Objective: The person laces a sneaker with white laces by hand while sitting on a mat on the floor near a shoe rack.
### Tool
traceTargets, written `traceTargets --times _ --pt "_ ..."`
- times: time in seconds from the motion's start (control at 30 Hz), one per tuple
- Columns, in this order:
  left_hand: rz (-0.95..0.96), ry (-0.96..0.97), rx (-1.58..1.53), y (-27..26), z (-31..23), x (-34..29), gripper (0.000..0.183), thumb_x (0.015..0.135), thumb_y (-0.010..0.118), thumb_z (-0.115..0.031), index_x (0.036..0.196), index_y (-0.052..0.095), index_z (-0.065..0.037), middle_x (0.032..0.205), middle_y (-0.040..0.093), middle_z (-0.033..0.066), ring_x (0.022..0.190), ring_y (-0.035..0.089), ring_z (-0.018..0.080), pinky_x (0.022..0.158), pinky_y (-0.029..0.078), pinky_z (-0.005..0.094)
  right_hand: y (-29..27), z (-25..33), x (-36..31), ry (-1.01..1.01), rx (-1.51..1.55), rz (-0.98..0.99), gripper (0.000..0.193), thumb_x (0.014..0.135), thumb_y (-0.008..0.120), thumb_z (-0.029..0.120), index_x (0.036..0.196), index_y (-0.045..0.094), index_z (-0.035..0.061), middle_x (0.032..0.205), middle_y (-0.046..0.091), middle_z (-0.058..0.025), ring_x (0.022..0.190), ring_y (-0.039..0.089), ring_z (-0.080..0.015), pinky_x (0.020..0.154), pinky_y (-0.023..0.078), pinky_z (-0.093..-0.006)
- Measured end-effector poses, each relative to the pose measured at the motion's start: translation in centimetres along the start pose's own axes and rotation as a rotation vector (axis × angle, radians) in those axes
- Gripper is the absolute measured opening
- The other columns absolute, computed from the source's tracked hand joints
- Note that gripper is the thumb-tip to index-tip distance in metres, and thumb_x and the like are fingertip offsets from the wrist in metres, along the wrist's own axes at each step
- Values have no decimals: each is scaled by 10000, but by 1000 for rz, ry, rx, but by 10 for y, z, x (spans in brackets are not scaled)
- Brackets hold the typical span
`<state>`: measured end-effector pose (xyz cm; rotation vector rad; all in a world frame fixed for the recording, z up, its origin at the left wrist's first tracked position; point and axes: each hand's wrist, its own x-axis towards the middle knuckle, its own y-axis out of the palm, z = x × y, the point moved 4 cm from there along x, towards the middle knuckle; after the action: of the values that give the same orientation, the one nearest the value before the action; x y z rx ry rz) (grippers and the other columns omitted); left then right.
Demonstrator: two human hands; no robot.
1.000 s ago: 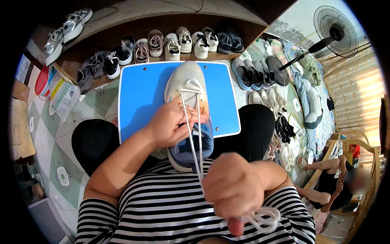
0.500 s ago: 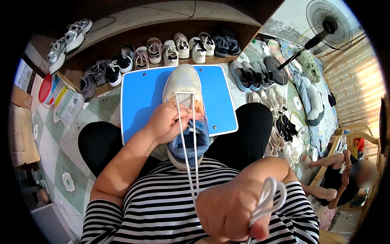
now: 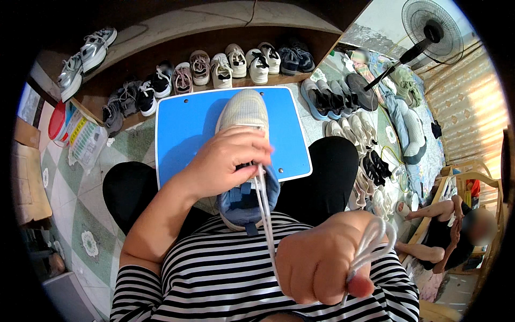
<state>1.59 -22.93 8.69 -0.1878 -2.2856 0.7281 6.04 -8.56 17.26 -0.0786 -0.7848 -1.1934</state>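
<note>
- A blue board [image 3: 185, 126] lies across the lap.
- A row of shoes [image 3: 214, 70] lines the wooden ledge [image 3: 161, 37] beyond it.
- More shoes [image 3: 348, 126] lie in rows on the tiled floor [image 3: 70, 198] to the right.
- A standing fan [image 3: 432, 29] stands at the upper right.
- A red bowl [image 3: 55, 121] sits at the left, beside a clear packet [image 3: 86, 142].
- Another person [image 3: 450, 225] sits at the far right near a wooden chair [image 3: 483, 177].

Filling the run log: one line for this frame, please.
left hand: pressing on shoe | right hand: gripping white lace, pulled taut toward chest | shoe: on blue board across lap
</note>
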Motion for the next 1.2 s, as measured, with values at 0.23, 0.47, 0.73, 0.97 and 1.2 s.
traceTargets --times 0.23,0.47,0.73,0.97,1.2 --pt "-623 -271 -792 -52 41 -23 116 921 431 -51 916 545 -33 902 610 118 879 597 205 856 469 351 -63 55 -38 -235 -438 -489 268 850 653 266 877 556 18 694 560 -70 566 502 -188 469 375 -281" --pt "-781 -336 -949 -82 56 -40 115 903 438 -143 853 492 -54 808 536 74 827 533 204 864 424 362 -182 105 -146 -179 -591 -1541 218 903 568 206 1037 557 34 1000 636 -116 890 606 -212 657 471 -290" --pt "-695 -78 -1090 -149 39 -63 219 897 485 -219 697 481 -131 743 518 23 845 509 193 815 395 356 -227 122 -176 -333 -704 -1639 222 907 558 220 1043 591 47 873 599 -46 795 548 -170 667 428 -289" --pt "-85 -1091 458 -127 63 -88 361 801 644 -374 737 590 -23 648 565 82 597 545 225 599 431 336 -232 60 -128 296 -1096 -1384 311 807 517 182 1062 609 30 866 530 14 790 441 -96 703 345 -234" --pt "-64 -911 721 -95 43 -52 323 742 712 -302 806 612 -2 754 591 125 686 585 263 603 451 359 -210 82 -139 231 -1215 -1463 251 825 546 174 1000 620 11 725 538 14 684 479 -74 626 376 -228"
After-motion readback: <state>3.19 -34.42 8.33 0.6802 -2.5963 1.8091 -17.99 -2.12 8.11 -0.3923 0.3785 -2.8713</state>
